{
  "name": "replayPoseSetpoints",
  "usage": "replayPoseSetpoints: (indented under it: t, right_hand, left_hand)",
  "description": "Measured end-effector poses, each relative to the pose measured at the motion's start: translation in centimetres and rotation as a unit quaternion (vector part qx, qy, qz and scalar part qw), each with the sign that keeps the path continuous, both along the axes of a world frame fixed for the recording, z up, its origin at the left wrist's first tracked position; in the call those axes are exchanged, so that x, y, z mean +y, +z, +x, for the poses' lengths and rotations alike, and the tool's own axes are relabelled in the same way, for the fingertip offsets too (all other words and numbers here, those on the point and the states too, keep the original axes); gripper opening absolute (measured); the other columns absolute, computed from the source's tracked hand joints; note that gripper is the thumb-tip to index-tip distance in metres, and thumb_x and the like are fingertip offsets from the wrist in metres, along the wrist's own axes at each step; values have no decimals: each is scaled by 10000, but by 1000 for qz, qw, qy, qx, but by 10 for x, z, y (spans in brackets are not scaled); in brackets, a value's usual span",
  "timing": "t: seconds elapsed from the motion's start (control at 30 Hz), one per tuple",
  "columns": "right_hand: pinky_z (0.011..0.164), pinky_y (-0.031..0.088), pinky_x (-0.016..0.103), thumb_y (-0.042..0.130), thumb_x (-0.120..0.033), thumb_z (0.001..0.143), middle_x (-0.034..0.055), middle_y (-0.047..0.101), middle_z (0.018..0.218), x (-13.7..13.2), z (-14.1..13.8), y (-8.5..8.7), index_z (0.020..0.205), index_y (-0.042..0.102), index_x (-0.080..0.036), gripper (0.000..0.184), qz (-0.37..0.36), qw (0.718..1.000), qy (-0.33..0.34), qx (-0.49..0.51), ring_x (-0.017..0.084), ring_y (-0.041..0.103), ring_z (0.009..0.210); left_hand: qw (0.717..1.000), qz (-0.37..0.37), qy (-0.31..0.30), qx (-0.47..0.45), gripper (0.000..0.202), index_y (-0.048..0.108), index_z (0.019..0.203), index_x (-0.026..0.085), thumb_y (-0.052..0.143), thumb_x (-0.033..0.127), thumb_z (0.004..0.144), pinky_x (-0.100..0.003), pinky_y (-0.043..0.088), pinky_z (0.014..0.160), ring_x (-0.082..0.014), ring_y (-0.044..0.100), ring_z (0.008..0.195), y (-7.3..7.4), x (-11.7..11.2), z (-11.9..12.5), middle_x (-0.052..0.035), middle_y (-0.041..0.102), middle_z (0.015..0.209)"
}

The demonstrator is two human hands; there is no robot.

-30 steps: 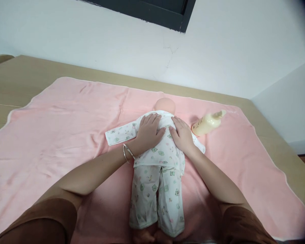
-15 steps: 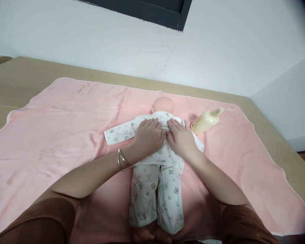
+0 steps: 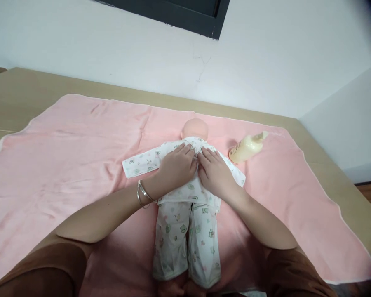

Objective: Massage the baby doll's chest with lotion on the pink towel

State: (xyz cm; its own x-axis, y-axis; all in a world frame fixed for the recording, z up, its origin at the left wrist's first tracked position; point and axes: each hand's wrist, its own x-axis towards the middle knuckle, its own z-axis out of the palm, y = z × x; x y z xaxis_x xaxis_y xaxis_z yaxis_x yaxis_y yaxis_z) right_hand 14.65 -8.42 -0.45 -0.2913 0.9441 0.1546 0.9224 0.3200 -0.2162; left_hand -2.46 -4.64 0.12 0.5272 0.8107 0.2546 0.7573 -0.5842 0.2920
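A baby doll (image 3: pixel 194 128) in white printed pyjamas lies face down on a pink blanket (image 3: pixel 64 140), head away from me. My left hand (image 3: pixel 177 166), with bangles on the wrist, lies flat on the left of its upper back. My right hand (image 3: pixel 214 173) lies flat on the right of the back, fingers stretched toward the collar. The two hands sit side by side, nearly touching at the spine. Neither hand holds anything. The doll's left sleeve (image 3: pixel 140 161) sticks out sideways.
A cream lotion bottle (image 3: pixel 246 148) lies on its side on the blanket, just right of the doll's shoulder. The blanket covers a tan wooden surface (image 3: pixel 24 88) against a white wall. A dark window frame (image 3: pixel 185 14) is above.
Both hands slid up the doll's back and came together at the middle, near the collar. The camera view drifted slightly right.
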Motion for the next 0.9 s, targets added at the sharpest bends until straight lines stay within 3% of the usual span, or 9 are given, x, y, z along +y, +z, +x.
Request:
replayPoseSetpoints:
  t: [0.17,0.27,0.43,0.53,0.67,0.9]
  right_hand:
    - [1262,294,674,354,-461,1086,192,434,1668,34,19,-12,1591,455,-148,603,-13,997,-51,63,381,363,1578]
    - [1256,304,672,371,-444,1078,197,500,1622,37,18,-15,1556,494,-129,585,-2,995,-66,76,381,410,1551]
    - [1267,305,644,428,-270,1014,186,579,1557,9,2,-6,1441,611,-115,489,44,998,-23,35,387,505,1480]
    - [1275,283,639,453,-256,1000,169,604,1537,4,-1,-4,1395,649,-132,459,60,998,-13,29,376,540,1448]
    - [1249,332,621,388,-361,1057,161,569,1573,21,7,-9,1489,568,-130,522,43,996,-45,58,369,499,1479]
    - [1122,476,562,384,-412,1048,166,676,1419,39,18,-19,1456,580,-153,521,49,994,-45,91,364,617,1293]
  left_hand:
    - [998,-14,47,-30,597,519,1507,48,474,402,1029,-577,358,1276,-383,439,1537,-15,21,-1,-229,514,1604]
    - [998,-18,51,-25,591,523,1507,60,469,408,1033,-569,361,1274,-377,452,1528,-13,19,-1,-215,531,1595]
    - [1000,9,7,-13,393,696,1302,142,493,291,1002,-492,476,1187,-323,606,1382,2,-2,0,-159,683,1430]
    - [999,26,-1,-28,320,741,1153,165,477,251,993,-481,498,1151,-303,668,1263,4,0,0,-140,745,1293]
    - [997,16,25,-71,314,710,1153,169,467,310,1013,-493,514,1102,-308,667,1202,-7,20,-2,-126,749,1234]
    - [989,13,49,-141,426,642,1320,152,439,384,1026,-504,432,1191,-302,595,1318,-36,33,0,-141,690,1372]
